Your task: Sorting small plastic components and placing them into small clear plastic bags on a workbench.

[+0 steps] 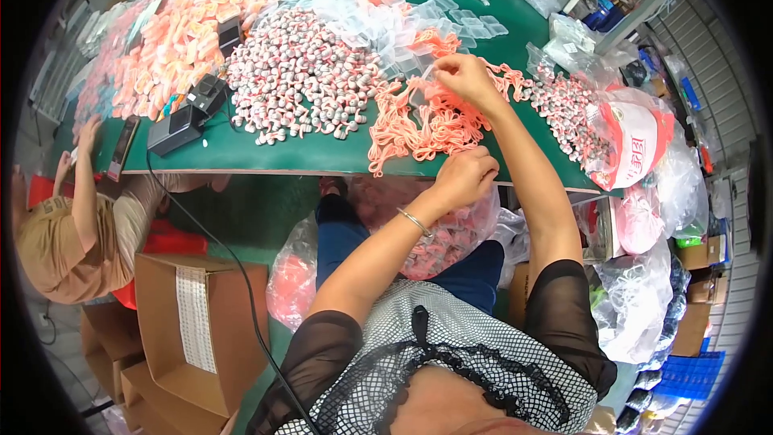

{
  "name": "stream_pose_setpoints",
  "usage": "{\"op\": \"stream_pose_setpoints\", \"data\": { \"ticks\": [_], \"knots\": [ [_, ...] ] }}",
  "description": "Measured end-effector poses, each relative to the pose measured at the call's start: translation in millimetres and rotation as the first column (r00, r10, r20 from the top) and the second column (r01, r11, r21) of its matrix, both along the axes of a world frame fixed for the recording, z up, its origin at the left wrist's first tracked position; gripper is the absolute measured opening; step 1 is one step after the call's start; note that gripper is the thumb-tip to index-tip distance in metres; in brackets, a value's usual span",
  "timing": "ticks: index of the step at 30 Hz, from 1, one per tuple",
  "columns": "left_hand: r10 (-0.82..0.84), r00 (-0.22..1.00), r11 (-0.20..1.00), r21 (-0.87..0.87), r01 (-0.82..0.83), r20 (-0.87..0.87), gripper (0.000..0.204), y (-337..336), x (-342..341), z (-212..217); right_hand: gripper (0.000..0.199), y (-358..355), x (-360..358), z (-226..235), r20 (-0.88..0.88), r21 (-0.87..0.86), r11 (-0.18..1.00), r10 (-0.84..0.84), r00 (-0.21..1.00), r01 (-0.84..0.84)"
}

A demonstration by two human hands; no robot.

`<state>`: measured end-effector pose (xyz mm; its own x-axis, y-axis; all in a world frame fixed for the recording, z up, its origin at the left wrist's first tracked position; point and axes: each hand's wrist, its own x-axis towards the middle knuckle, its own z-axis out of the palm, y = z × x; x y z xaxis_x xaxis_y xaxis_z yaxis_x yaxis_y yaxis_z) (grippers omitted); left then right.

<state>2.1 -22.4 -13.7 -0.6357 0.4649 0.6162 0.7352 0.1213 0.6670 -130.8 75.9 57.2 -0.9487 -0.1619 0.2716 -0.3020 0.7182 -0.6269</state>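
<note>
A heap of orange looped cords (pixel 423 130) lies at the table's near edge in front of me. My left hand (pixel 465 177), with a bangle on its wrist, is at that edge by the heap, fingers curled closed; what they hold, if anything, is hidden. Above the far part of the cords is my right hand (pixel 465 78), thumb and fingers drawn together in a pinch. Whatever it pinches is too small to make out. Clear plastic pieces (pixel 475 24) lie beyond it. Left of the cords spreads a pile of small grey-and-pink round parts (pixel 302 72).
The green table (pixel 282 159) also bears orange packets (pixel 177 40), black boxes (pixel 175 130) with a cable, and a red-and-white bag (pixel 636 141) beside more small parts. A filled clear bag (pixel 439 250) hangs under the edge. Cardboard boxes (pixel 201 330) and a seated person (pixel 72 234) are left.
</note>
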Motion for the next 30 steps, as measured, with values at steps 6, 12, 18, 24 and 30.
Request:
{"op": "stream_pose_setpoints", "data": {
  "ticks": [6,12,18,24,30],
  "knots": [
    [0.003,1.0,1.0,0.021,-0.004,0.025,0.008,-1,2,5,0.021,31,10,-9,-0.286,-0.259,0.953,-0.228,0.931,0.154],
    [-0.032,0.998,0.999,0.02,0.031,0.047,0.006,-6,-3,2,0.025,101,66,-13,-0.186,-0.361,0.841,-0.489,0.852,0.404],
    [0.128,0.992,0.99,-0.059,-0.127,0.006,0.005,0,4,24,0.019,157,153,-47,-0.255,-0.076,0.638,-0.755,0.604,0.766],
    [0.285,0.914,0.928,-0.156,-0.339,-0.289,0.011,14,-23,31,0.026,121,183,-34,-0.053,0.332,0.593,-0.765,0.642,0.734],
    [0.316,0.892,0.9,-0.195,-0.39,-0.323,0.013,-1,-14,30,0.018,150,142,-28,-0.212,0.13,0.763,-0.603,0.769,0.634]
  ]
}}
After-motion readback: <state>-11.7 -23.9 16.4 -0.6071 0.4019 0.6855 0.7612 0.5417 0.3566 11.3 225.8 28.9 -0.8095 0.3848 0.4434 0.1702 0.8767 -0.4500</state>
